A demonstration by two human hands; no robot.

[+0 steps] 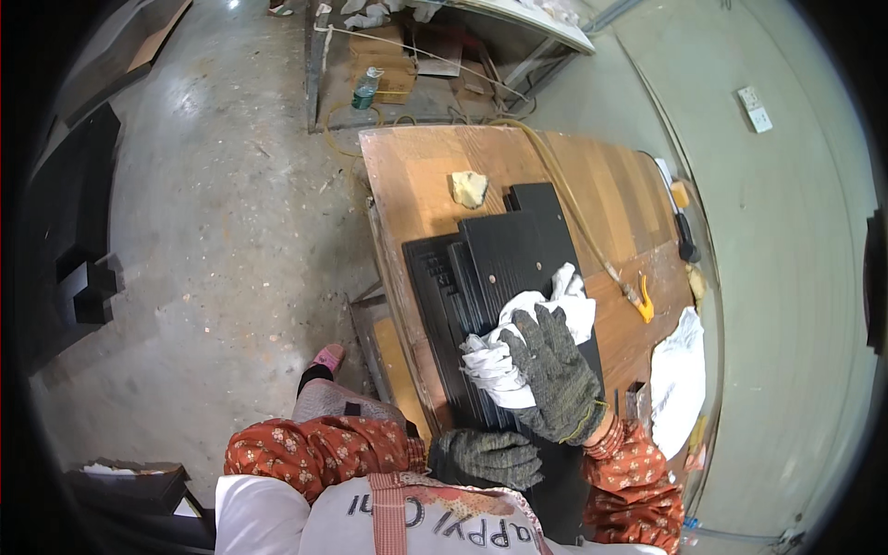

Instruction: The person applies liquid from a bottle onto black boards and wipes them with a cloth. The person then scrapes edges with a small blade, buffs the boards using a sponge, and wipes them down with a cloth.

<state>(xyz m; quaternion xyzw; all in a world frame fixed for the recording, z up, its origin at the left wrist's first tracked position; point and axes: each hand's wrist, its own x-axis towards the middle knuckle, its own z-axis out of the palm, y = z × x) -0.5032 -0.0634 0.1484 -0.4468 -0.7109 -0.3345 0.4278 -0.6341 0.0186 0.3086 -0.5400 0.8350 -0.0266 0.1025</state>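
Observation:
A stack of long black panels (509, 242) lies on the wooden workbench, its pieces overlapping unevenly. My right hand (560, 377), in a dark grey knit glove, presses a crumpled white cloth (499, 370) against the top panel, and the cloth bunches out around its fingers. Close to my body, my left hand (487, 458), gloved the same way, rests over the near part of the panels. Its fingers lie side by side, pointing right, with nothing visible in them.
On the workbench (610, 176) are a yellowish sponge-like lump (469, 189), a hose with an orange-yellow air gun (645, 300) and another white cloth (678, 379). A wall (786, 277) runs along the right. Black panels (74, 213) stand at left; a bottle (366, 88) stands beyond.

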